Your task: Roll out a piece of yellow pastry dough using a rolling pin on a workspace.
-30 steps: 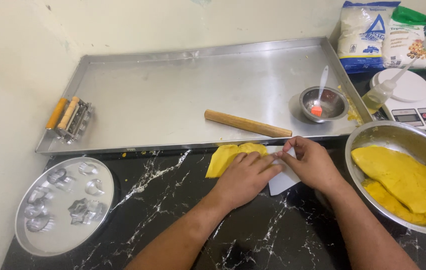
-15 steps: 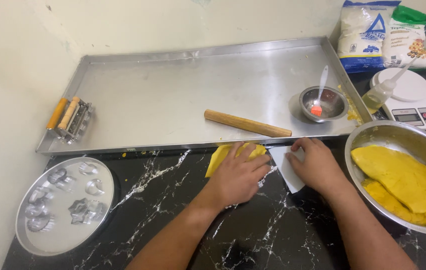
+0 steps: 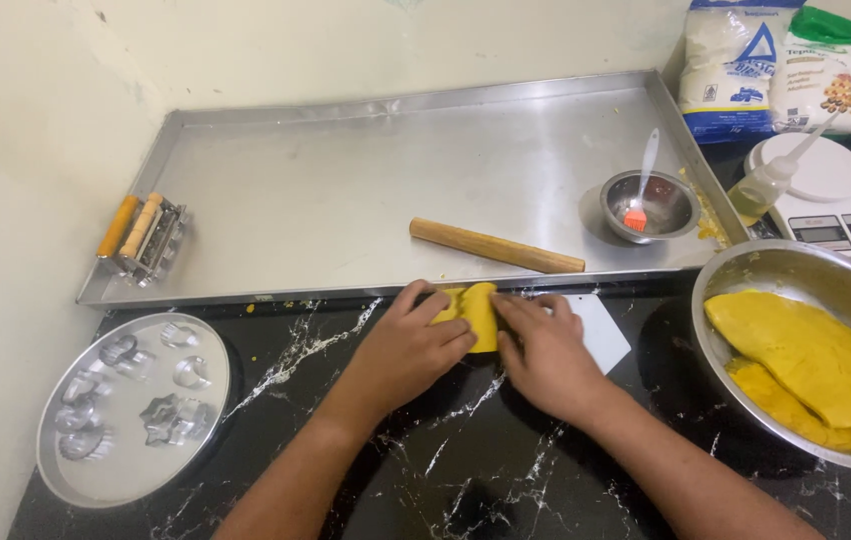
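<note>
I am looking down on a black marble-patterned countertop (image 3: 366, 470) with white veins, backed by a pale cream wall (image 3: 36, 120). My left hand (image 3: 408, 350) and right hand (image 3: 544, 352) are both pressing in on a small lump of yellow dough (image 3: 478, 312), fingers curled around it from either side so that only its middle is showing between them. The lump is sitting on the counter just in front of the near edge of a large steel tray (image 3: 346, 180). A white plastic scraper (image 3: 601, 328) is lying flat just beside my right hand.

On the tray, a wooden rolling pin (image 3: 497, 246) is resting at a slant, a small steel bowl (image 3: 650, 204) is holding a red-tipped brush, and a metal roller cutter with wooden handles (image 3: 143, 238) is sitting at the left end. To the right, a big steel bowl (image 3: 746, 270) is holding more yellow dough. A round plate of metal cookie cutters (image 3: 134, 400) is sitting at the left.
</note>
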